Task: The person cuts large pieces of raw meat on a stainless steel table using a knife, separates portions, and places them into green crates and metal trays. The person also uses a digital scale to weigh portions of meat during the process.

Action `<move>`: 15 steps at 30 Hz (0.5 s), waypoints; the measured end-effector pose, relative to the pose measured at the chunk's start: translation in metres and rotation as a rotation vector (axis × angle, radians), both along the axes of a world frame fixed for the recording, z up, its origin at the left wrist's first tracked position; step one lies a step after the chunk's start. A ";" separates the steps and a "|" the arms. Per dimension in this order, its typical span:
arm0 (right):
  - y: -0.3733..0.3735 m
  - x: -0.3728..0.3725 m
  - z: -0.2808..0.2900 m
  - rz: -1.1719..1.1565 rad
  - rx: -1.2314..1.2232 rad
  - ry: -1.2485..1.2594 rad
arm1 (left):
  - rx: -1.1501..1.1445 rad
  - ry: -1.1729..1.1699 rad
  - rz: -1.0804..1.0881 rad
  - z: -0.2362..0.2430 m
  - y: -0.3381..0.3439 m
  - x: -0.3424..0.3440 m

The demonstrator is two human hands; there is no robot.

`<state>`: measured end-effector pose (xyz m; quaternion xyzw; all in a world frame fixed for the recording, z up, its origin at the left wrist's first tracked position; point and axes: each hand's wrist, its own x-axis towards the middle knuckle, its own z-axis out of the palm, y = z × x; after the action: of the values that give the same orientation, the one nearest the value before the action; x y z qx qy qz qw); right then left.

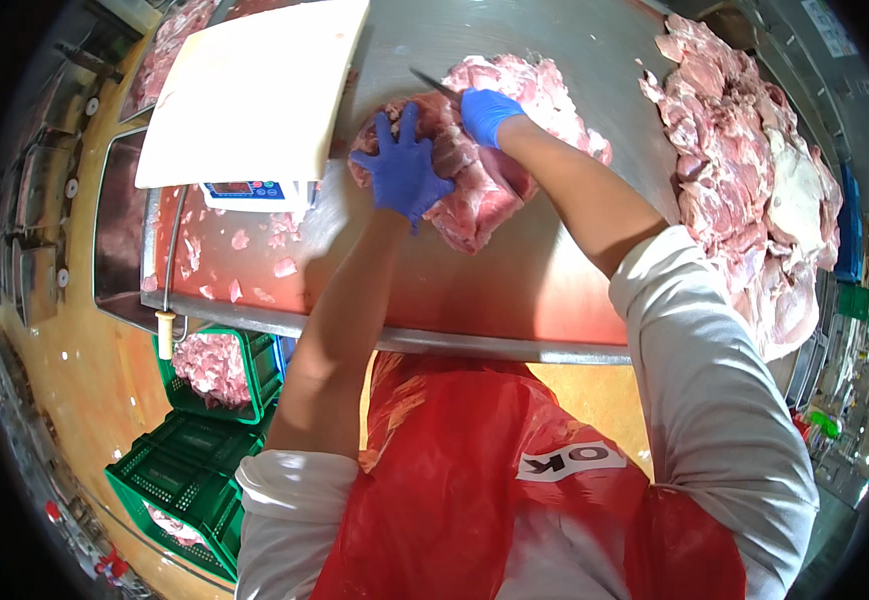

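A large piece of raw meat (480, 185) lies on the steel table in front of me, pink with pale fat along its far side. My left hand (404, 172), in a blue glove, presses on the near left part of it with the fingers spread. In its blue glove, my right hand (490, 115) grips a knife (435, 84) over the top of the meat. The dark blade points to the far left; its handle is hidden in my fist.
Left of the meat stands a digital scale (255, 192) carrying a white board (255, 85). Meat scraps (285, 267) lie near it. A big heap of meat (735, 170) covers the table's right side. Green crates (180, 470) with meat stand on the floor, lower left. A hook-like tool (166, 335) hangs at the table edge.
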<state>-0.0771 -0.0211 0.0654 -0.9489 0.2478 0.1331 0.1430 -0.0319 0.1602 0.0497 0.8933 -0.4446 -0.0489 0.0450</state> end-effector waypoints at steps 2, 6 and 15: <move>0.001 0.006 -0.017 0.047 0.015 0.159 | -0.083 -0.022 -0.001 -0.008 0.002 0.000; 0.042 -0.076 -0.030 -0.139 0.119 0.097 | -0.108 -0.091 -0.012 -0.014 0.011 0.005; 0.092 -0.232 -0.053 -0.353 0.261 0.004 | -0.115 -0.052 -0.147 -0.012 0.037 0.035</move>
<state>-0.3095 0.0706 0.0119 -0.8640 0.3910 0.1389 0.2853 0.0033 0.1971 0.0376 0.8551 -0.5121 -0.0031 0.0811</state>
